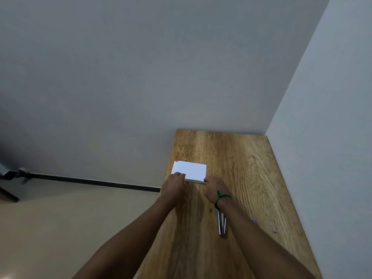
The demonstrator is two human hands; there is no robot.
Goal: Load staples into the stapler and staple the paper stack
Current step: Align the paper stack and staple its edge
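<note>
Paper stack (191,170) flat on table (231,154) | hands — left (174,183), right (214,189) — pinch its near corners | stapler (222,224) lies apart

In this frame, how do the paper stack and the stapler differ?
The paper stack is white, flat and rectangular; the stapler is slim and metallic. The left hand and right hand hold the stack's near corners; the stapler lies untouched, partly under the right forearm. Both rest on the wooden table.

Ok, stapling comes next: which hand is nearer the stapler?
Right. The right hand holds the paper just beyond the stapler; the left hand holds its left corner, farther off.
</note>
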